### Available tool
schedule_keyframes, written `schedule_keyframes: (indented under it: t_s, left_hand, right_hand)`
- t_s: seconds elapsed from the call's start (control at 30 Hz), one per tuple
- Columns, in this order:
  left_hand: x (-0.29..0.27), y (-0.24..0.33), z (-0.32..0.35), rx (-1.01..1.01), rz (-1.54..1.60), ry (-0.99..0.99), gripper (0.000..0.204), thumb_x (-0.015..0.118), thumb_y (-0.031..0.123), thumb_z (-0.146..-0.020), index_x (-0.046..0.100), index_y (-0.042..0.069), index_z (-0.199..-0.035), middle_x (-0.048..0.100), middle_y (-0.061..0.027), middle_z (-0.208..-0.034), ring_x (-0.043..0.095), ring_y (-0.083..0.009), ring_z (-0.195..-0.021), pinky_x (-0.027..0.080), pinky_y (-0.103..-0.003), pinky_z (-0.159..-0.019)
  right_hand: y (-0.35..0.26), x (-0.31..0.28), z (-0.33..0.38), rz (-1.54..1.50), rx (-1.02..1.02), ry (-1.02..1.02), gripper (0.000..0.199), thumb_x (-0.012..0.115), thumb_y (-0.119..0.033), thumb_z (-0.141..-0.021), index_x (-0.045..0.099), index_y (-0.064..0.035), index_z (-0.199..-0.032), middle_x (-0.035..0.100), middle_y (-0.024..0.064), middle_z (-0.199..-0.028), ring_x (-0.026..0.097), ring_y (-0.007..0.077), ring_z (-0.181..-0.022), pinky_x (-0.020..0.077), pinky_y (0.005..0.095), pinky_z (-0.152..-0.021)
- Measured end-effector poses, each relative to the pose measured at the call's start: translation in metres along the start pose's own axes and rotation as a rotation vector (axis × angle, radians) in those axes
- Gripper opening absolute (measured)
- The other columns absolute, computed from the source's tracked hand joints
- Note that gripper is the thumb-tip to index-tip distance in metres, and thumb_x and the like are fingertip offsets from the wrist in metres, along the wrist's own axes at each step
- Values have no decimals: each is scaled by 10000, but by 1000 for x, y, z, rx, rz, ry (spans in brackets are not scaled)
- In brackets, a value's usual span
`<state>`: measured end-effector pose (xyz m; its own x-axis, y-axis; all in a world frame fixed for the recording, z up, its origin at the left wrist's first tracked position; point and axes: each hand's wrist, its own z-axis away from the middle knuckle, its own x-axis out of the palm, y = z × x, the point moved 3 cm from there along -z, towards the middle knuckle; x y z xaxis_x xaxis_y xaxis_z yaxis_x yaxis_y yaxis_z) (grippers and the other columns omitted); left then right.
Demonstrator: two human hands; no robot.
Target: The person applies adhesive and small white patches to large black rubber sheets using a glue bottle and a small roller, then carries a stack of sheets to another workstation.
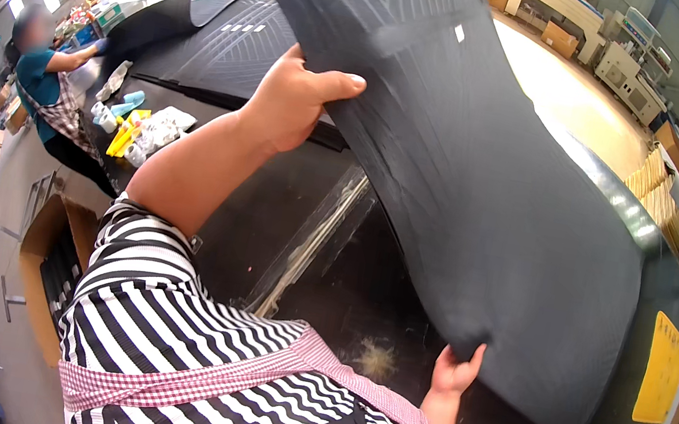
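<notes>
A long, flexible black sheet [488, 183], with moulded ribs and small white labels at its upper end, is held up across the view. My left hand [291, 101] grips its near edge high up, thumb on top and fingers hidden beneath. Lower and to the right, my right hand [456, 371] pinches the same edge near a small crease. Between my hands the sheet sags and bends, its right end hanging low over the dark worktable [271, 192]. More black sheets [229, 41] lie stacked at the table's far side.
Across the table on the left, a person [57, 75] handles another black sheet. Yellow and white bottles and cloths [146, 130] lie on the table. An open cardboard box [50, 253] stands on the floor at left. A yellow sign [660, 369] is at right.
</notes>
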<state>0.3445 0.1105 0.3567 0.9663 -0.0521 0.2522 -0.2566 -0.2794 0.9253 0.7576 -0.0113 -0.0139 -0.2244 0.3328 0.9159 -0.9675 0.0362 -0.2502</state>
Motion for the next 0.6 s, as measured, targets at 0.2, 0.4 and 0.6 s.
schedule_keyframes:
  t_s: [0.2, 0.4, 0.6]
  left_hand:
    - [-84, -55, -89, 121, -12, 217, 405, 669, -25, -852, 505, -37, -1222, 640, -143, -1106, 661, -231, -954, 558, -337, -807]
    - [-282, -188, -142, 138, 174, 595, 433, 659, -49, -850, 497, -105, -1248, 655, -173, -1064, 646, -294, -1024, 555, -413, -897]
    - [-391, -315, -105, -404, 205, 898, 286, 753, 112, -854, 662, -83, -1042, 664, -175, -1062, 662, -289, -897, 570, -420, -775]
  right_hand:
    - [-1, 147, -200, 160, -114, -201, 335, 532, -259, -1028, 572, -19, -1257, 624, 68, -1243, 593, 205, -1136, 505, 335, -969]
    - [116, 153, -331, 505, 114, 82, 330, 608, -301, -988, 565, -129, -1266, 661, 36, -1149, 662, 252, -988, 579, 429, -813]
    - [140, 134, -371, 626, 77, 163, 389, 700, -391, -917, 616, -100, -1162, 676, 64, -1078, 666, 249, -937, 571, 395, -820]
